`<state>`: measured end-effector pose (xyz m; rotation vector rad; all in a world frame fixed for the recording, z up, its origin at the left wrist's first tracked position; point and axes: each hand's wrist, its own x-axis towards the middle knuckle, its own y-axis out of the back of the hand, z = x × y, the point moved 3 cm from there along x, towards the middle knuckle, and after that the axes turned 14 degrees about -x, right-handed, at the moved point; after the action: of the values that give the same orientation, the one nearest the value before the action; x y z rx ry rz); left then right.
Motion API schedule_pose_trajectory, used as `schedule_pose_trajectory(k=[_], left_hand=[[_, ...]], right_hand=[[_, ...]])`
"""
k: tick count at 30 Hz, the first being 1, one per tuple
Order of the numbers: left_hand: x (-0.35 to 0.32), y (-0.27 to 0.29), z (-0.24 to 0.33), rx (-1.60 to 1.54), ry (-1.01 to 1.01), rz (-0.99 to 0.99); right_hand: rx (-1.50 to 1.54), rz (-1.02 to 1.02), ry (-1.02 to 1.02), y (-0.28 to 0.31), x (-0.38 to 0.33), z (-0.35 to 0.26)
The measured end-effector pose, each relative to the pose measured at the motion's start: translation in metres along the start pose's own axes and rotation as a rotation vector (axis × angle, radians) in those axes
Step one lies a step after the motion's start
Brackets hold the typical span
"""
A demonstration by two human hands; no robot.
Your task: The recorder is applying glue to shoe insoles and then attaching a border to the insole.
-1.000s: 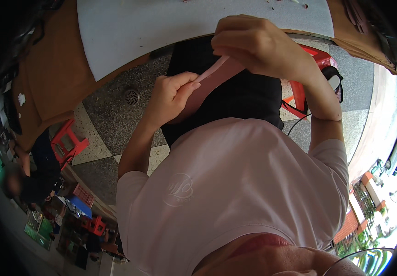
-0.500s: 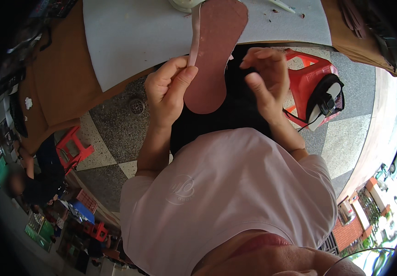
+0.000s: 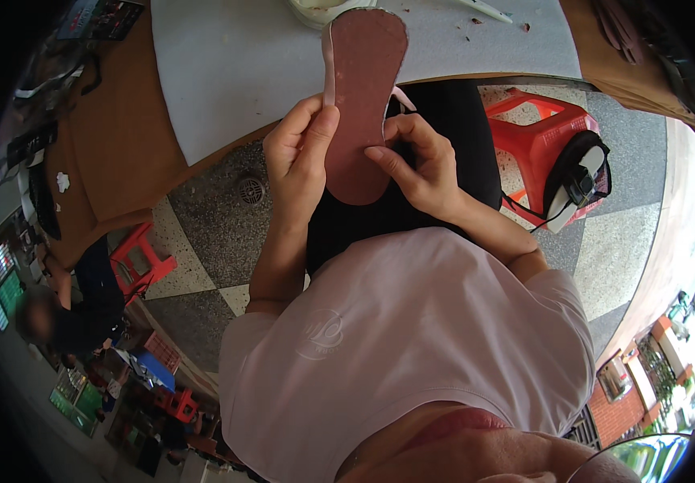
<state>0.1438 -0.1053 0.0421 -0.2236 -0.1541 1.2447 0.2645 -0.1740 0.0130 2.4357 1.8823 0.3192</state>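
A reddish-brown shoe insole (image 3: 363, 88) stands tilted above my lap, its wide end toward the table and its rounded narrower end toward me. A pale strip (image 3: 329, 68) runs along its left edge, and another pale pink strip (image 3: 403, 99) sticks out at the right. My left hand (image 3: 303, 149) pinches the left edge near the middle, thumb on the brown face. On the opposite edge, lower down, my right hand (image 3: 421, 161) has closed with its thumb on the face and fingers bent at the side. The underside is hidden.
Ahead lies a pale grey sheet (image 3: 226, 72) on a brown-covered table (image 3: 122, 161). It bears a white tub (image 3: 317, 12), a white-handled tool (image 3: 486, 10) and small scraps. A red stool (image 3: 528, 129) with a black-and-white device stands right. Another person (image 3: 82, 314) sits far left.
My right hand has come in from the right, where it was open and apart, and taken hold of the insole's edge. The insole has shifted slightly left and toward me.
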Motion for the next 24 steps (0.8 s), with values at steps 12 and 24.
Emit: schedule_pose_trajectory(k=[12,24], left_hand=[[0.007,0.01,0.004,-0.111,-0.047,-0.102],[0.01,0.029,0.009,-0.304,0.244,-0.464]], right_hand=[[0.134,-0.154,-0.024,-0.001,0.001,-0.005],[-0.361,0.398,0.518,0.007,0.032,-0.009]])
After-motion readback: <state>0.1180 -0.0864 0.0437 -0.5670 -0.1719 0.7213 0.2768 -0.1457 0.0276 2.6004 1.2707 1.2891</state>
